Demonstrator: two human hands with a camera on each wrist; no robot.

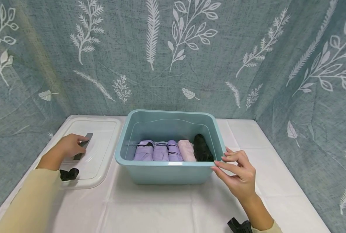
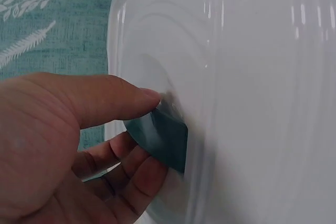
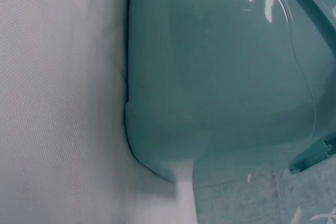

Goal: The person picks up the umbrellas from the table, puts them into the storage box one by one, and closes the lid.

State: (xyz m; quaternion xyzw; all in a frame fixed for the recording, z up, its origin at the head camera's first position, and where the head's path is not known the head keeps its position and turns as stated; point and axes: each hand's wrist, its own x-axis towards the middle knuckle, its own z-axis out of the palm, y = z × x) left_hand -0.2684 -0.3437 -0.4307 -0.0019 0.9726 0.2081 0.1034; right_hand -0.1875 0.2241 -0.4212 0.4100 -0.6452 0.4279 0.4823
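Observation:
On the left of the head view lies a translucent white lid (image 1: pixel 103 145) with a dark grey strip-like handle (image 1: pixel 89 137). My left hand (image 1: pixel 69 145) pinches that handle; in the left wrist view thumb and fingers lie on either side of it. A blue-green plastic storage bin (image 1: pixel 173 176) stands open-topped in the middle. Inside, in a row, are several lilac rolled cloths (image 1: pixel 144 154), a pink rolled cloth (image 1: pixel 186 150) and a black bundle (image 1: pixel 201 150). My right hand (image 1: pixel 238 174) holds the bin's front right rim corner with its fingertips. The right wrist view shows only the bin's side.
A white cloth (image 1: pixel 149 207) covers the table. Blue-green curtains (image 1: pixel 126 42) with white leaf prints hang behind and along both sides. The lid lies just left of the bin, near the table's left edge.

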